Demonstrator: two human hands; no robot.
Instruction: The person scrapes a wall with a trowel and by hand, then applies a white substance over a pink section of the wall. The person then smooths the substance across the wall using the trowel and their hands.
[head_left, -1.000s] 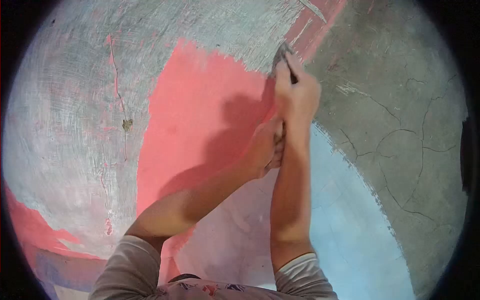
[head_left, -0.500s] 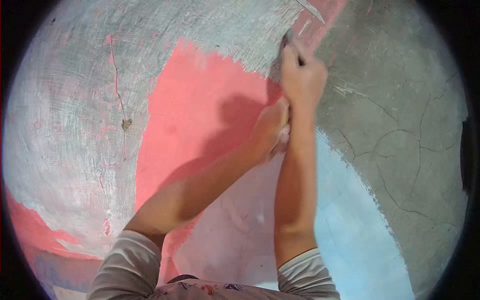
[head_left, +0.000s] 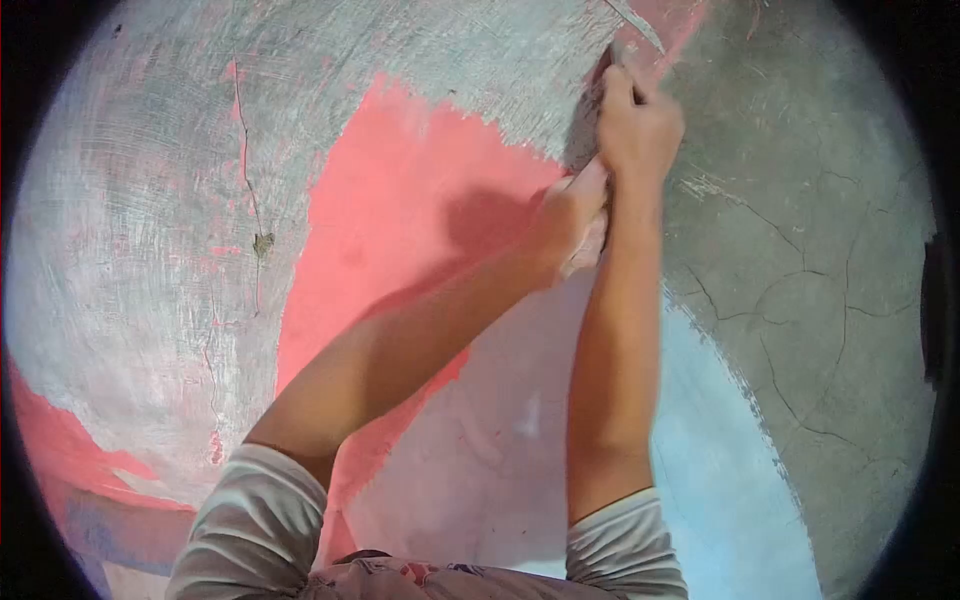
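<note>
My right hand (head_left: 643,132) is closed around a slim tool, mostly hidden, whose dark tip (head_left: 615,52) pokes out above the fingers against the painted surface. My left hand (head_left: 574,228) is closed just below, up against my right wrist. What its curled fingers hold, if anything, is hidden. Left of both hands spreads a patch of pink paint (head_left: 430,190) with a ragged upper edge, where a scraped, streaky grey area (head_left: 480,70) begins. A pale loose strip (head_left: 637,24) lies just above the tool tip, beside more pink.
Bare grey, cracked plaster (head_left: 800,250) covers the right side. A light blue painted area (head_left: 720,450) curves below it, and a mauve area (head_left: 480,460) lies between my forearms. At left, a long crack (head_left: 247,170) runs down to a small chipped hole (head_left: 263,245).
Both hands have moved up and to the right together, closer to the loose strip. The whole view has also shifted slightly. Both hands stay closed.
</note>
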